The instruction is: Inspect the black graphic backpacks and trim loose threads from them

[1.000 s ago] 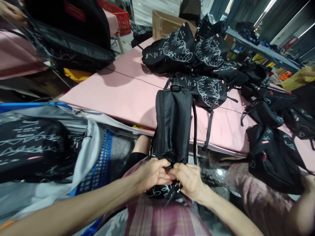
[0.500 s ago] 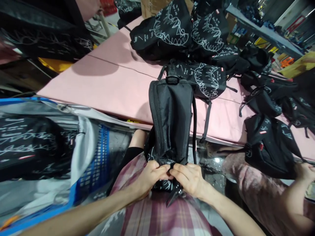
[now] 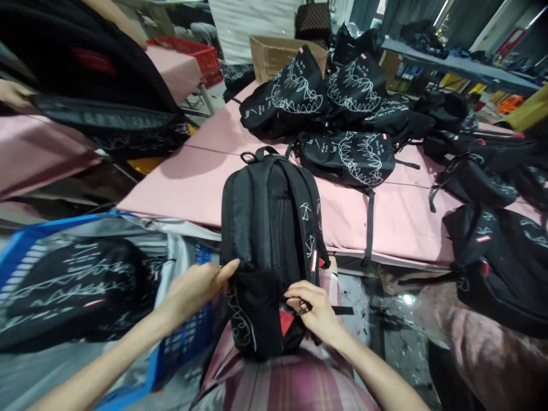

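Observation:
A black backpack (image 3: pixel 261 228) stands upright on my lap, its top leaning toward the pink table. A strap with white scribbles and a red-and-white tag shows on its right side. My left hand (image 3: pixel 209 279) grips the backpack's left edge, thumb on the near side and the other fingers partly hidden. Low on the right side, my right hand (image 3: pixel 314 308) is closed near a red patch. A small pair of scissors (image 3: pixel 305 306) is tucked in that hand; only a bit of dark metal shows. Whether these fingers also pinch the fabric is unclear.
Several black backpacks (image 3: pixel 346 157) with white scribbles lie on the pink table (image 3: pixel 192 188). At left, a blue crate (image 3: pixel 154 365) with a grey lining holds another backpack (image 3: pixel 77 285). Another person's hand (image 3: pixel 15 94) holds a bag at upper left. A cardboard box (image 3: pixel 282 57) stands behind.
The backpack has turned, so its side pocket and a scribbled strap now face me. My hands have separated from its lower middle: left to its left edge, right slightly higher. The view has tilted up.

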